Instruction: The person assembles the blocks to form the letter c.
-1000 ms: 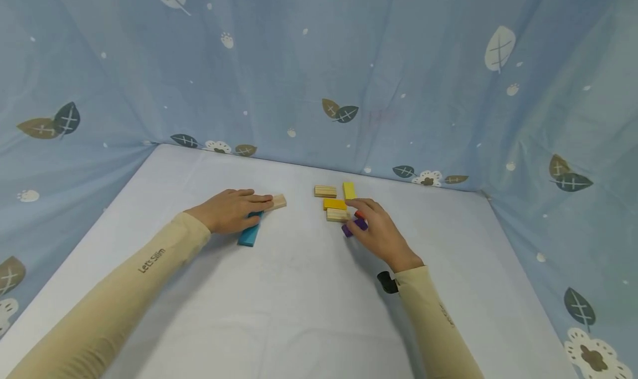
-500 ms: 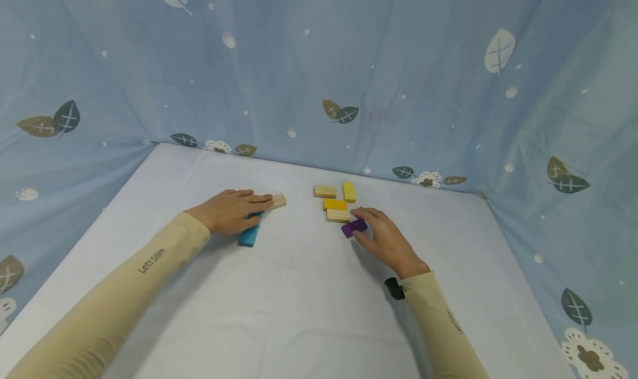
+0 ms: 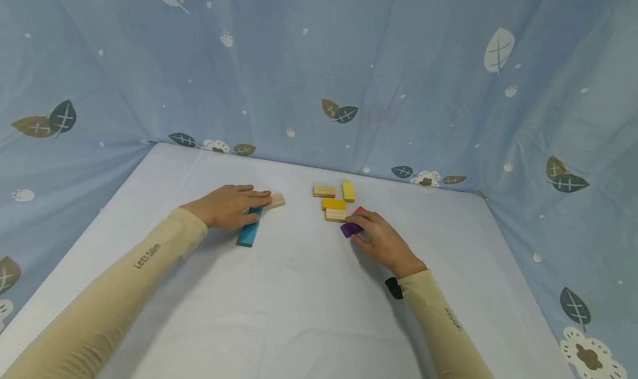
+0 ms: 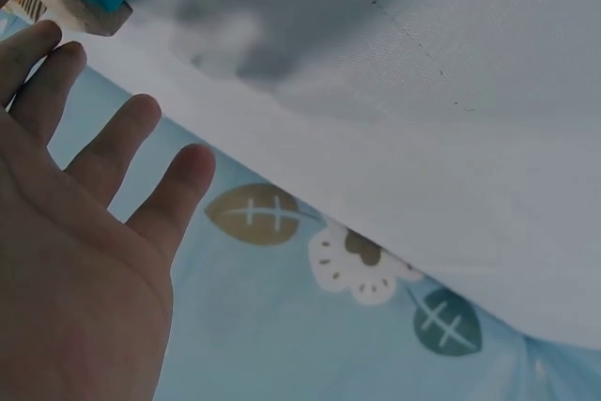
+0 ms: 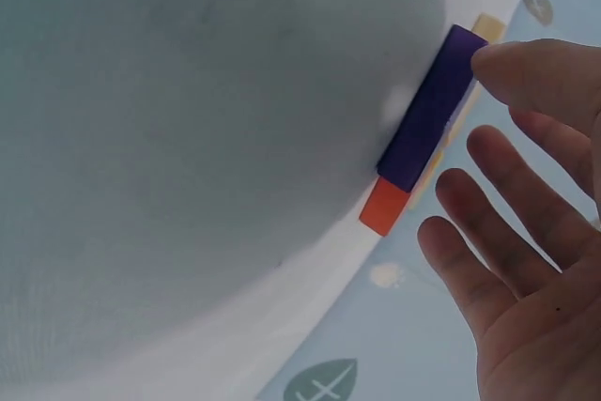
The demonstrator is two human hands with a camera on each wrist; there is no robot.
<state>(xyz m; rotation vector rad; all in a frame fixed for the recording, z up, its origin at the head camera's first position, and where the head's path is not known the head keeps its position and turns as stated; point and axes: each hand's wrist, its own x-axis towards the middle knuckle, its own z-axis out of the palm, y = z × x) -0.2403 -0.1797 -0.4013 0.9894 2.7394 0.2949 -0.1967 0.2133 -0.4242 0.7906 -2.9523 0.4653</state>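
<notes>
My left hand [image 3: 228, 206] lies with straight fingers over a blue wooden block [image 3: 247, 235] and the near end of a plain wooden block [image 3: 276, 201]. In the left wrist view its fingers are spread, and the blue block shows only partly at the top corner. My right hand [image 3: 384, 245] has thumb and index finger at opposite sides of a purple block [image 3: 351, 230], pinching it. The right wrist view shows the thumb on the purple block's end, the other fingers apart. A red block [image 5: 386, 207] sits at its other end.
Left of the right hand, an orange-yellow block [image 3: 334, 204] and a plain block [image 3: 336, 215] lie side by side. Farther back are another plain block [image 3: 324, 191] and a yellow block [image 3: 348, 191]. A blue patterned cloth [image 3: 299, 80] rises behind the white tabletop [image 3: 289, 301].
The right hand draws back slightly from above the blocks, then its thumb and index finger close on the purple block. The red block shows again. The left hand stays nearly still.
</notes>
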